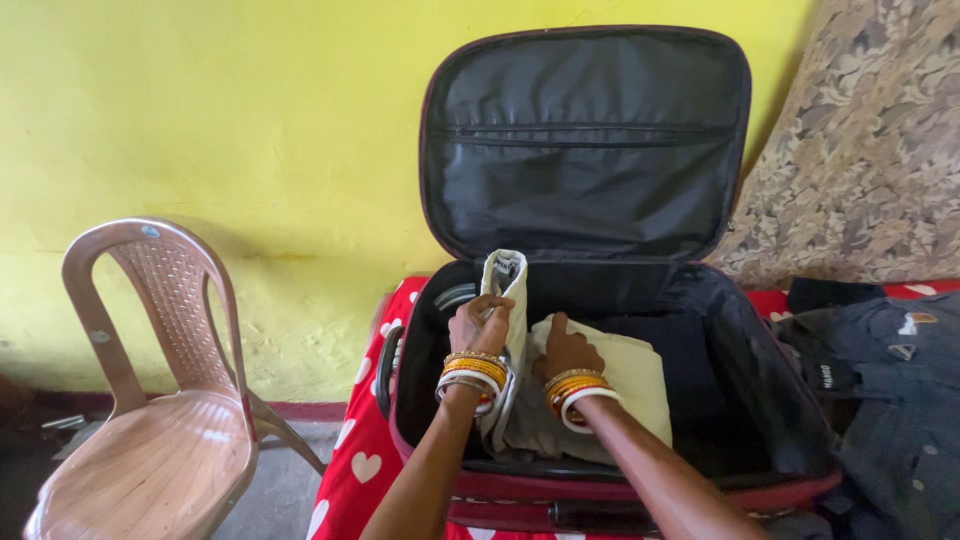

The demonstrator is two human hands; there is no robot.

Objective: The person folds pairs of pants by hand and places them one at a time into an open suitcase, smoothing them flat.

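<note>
Centre frame: one open suitcase [600,300] holding one cream garment [625,385]; left hand [480,322] fingers gripping its raised fold, right hand [568,350] fingers pressed flat on it.

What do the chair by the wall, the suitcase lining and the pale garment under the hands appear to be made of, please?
The chair looks like moulded plastic, brown with a soft sheen and a perforated back. The suitcase lining seems a thin synthetic fabric, dark, slightly glossy and wrinkled. The pale garment, pressed by the right hand and gripped by the left hand, looks like matte woven cloth, probably cotton.
</note>
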